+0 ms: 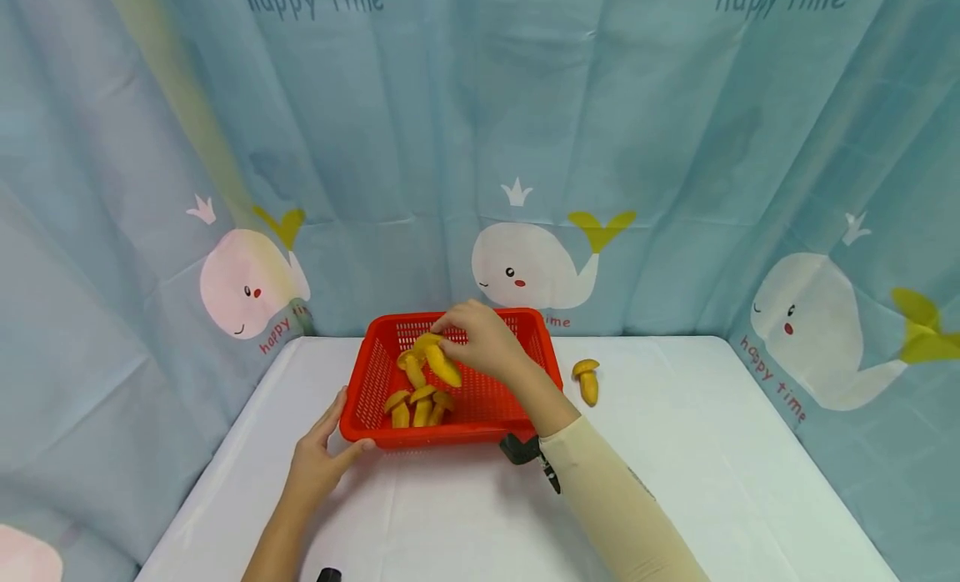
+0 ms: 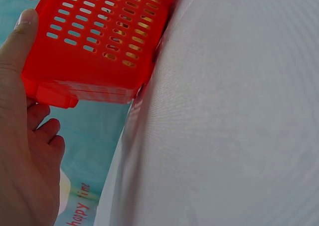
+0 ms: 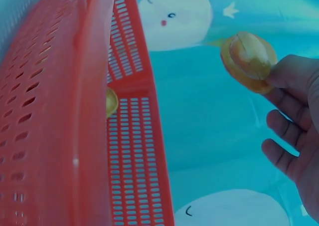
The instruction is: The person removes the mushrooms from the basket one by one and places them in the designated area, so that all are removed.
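Before a "happy time" curtain [image 1: 420,107], the right grip [image 1: 480,338] pinches a mushroom [image 1: 445,368], the left grip [image 1: 317,467] apparently clasping the basket [image 1: 450,436].

black object [image 1: 328,575] cut off by bottom edge, mushroom [image 3: 111,103] mostly hidden behind basket rim [image 3: 93,111]

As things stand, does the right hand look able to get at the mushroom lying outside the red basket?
Probably yes, once free: the right hand pinches another mushroom over the red basket, but the lone mushroom lies uncovered on the white tabletop beside the basket.
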`<action>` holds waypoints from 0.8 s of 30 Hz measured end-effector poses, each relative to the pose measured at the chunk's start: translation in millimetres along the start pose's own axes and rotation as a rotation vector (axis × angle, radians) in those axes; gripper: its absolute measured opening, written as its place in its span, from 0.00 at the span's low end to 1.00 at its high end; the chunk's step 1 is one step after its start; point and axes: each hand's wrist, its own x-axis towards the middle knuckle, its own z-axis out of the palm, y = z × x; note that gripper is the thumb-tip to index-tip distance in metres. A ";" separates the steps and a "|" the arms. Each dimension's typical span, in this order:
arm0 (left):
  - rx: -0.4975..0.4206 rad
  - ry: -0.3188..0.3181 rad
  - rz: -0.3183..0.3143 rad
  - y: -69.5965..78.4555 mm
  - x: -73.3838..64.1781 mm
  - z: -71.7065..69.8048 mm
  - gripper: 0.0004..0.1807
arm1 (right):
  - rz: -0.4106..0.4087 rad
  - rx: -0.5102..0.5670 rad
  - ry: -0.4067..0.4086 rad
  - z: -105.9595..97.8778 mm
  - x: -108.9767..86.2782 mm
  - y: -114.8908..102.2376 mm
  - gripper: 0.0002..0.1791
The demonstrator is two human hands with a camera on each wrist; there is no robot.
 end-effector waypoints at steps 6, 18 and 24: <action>0.005 0.014 0.008 0.1 -0.2 1.6 0.54 | -0.005 0.022 0.058 -9.6 -16.6 2.1 0.08; 0.004 -0.001 -0.015 3.1 -0.4 1.9 0.54 | -0.037 -0.019 0.163 -25.4 -51.2 9.5 0.08; 0.008 -0.001 -0.015 2.8 0.3 1.6 0.54 | -0.010 -0.031 0.205 -30.8 -71.7 19.1 0.09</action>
